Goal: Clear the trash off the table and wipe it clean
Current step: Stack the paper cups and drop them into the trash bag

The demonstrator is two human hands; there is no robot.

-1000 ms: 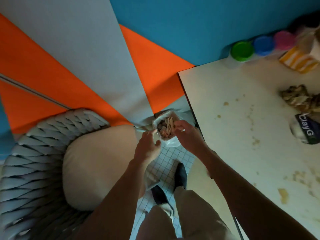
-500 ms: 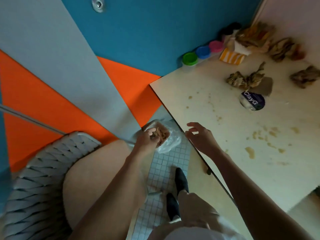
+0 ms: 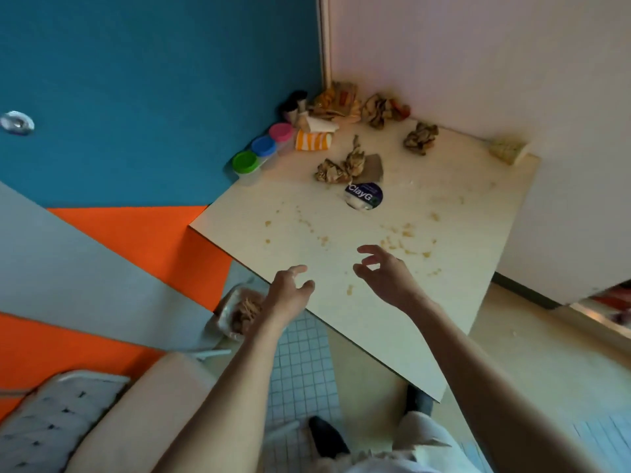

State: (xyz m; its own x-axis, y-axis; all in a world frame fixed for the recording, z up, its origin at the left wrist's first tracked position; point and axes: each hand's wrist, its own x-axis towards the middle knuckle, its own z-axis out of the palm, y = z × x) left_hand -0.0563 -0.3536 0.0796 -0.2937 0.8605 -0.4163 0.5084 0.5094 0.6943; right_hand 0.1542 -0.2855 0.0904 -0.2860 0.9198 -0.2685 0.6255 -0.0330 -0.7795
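Now both hands (image 3: pixel 341 281) empty, hovering over crumb-strewn table (image 3: pixel 444 302).

Left hand (image 3: pixel 288 290) and right hand (image 3: pixel 384 273) over near part of table (image 3: pixel 444 302), fingers loosely spread, holding nothing. Crumpled wrappers (image 3: pixel 345 165) at table's far corner. Crumbs (image 3: pixel 406 230) mid-table. Bin (image 3: pixel 235 310) below table's left edge.

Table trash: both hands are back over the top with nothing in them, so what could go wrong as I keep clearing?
1. The trash bag sits low beside the table edge; a loose drop may miss it.
2. The clay tubs stand right beside the striped cup and wrappers; a hasty grab could sweep them along.
3. Wiping the crumbs before the crumpled paper goes would likely smear it.
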